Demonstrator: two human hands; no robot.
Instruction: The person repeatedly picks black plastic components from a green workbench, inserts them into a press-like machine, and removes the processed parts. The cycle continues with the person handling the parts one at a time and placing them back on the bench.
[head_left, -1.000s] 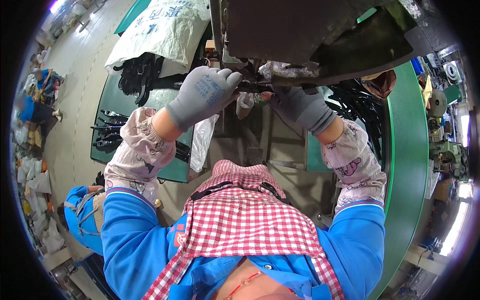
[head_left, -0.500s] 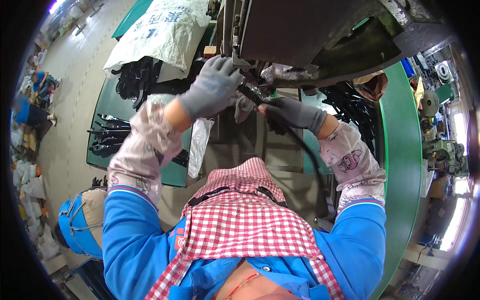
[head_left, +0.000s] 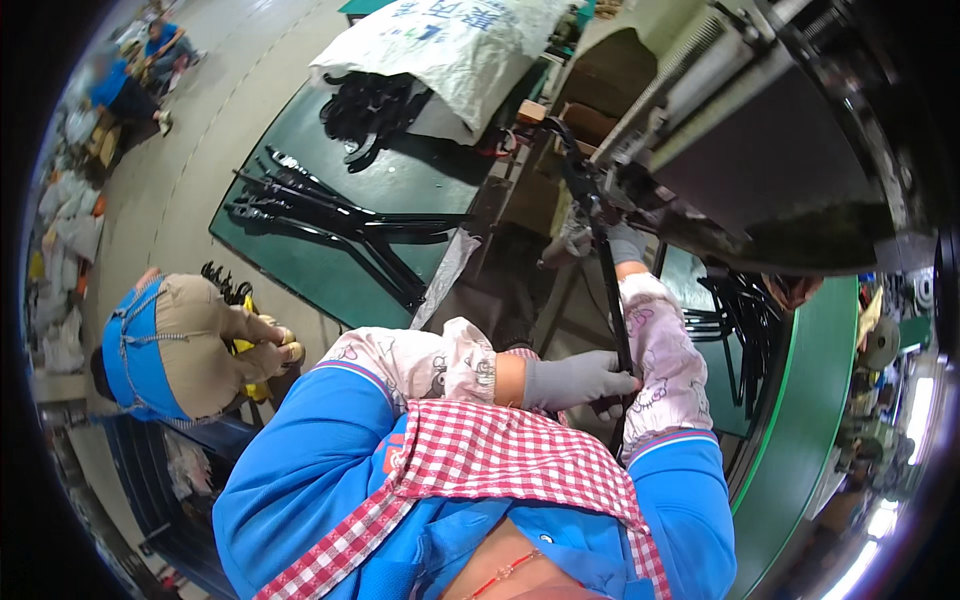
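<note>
My left hand [head_left: 578, 382], in a grey glove, is closed round the lower end of a long black rod [head_left: 610, 285], close to my apron. From there the rod runs up to the machine [head_left: 700, 140], with a bent black piece at its upper end. My right hand [head_left: 627, 243], also grey-gloved, reaches up beside the rod under the machine. The rod and machine parts hide its fingers, so I cannot see whether it grips anything.
Black forked rods [head_left: 340, 215] lie on the green table [head_left: 290, 265] at left, near black curved parts [head_left: 370, 110] and a white sack [head_left: 440, 50]. More black rods [head_left: 735, 330] lie at right beside a green-edged table [head_left: 800, 400]. A person [head_left: 170, 345] bends over at left.
My left hand has come down from the machine to the rod's lower end. My right hand has moved up toward the machine. The view has turned, and the bending person shows more fully.
</note>
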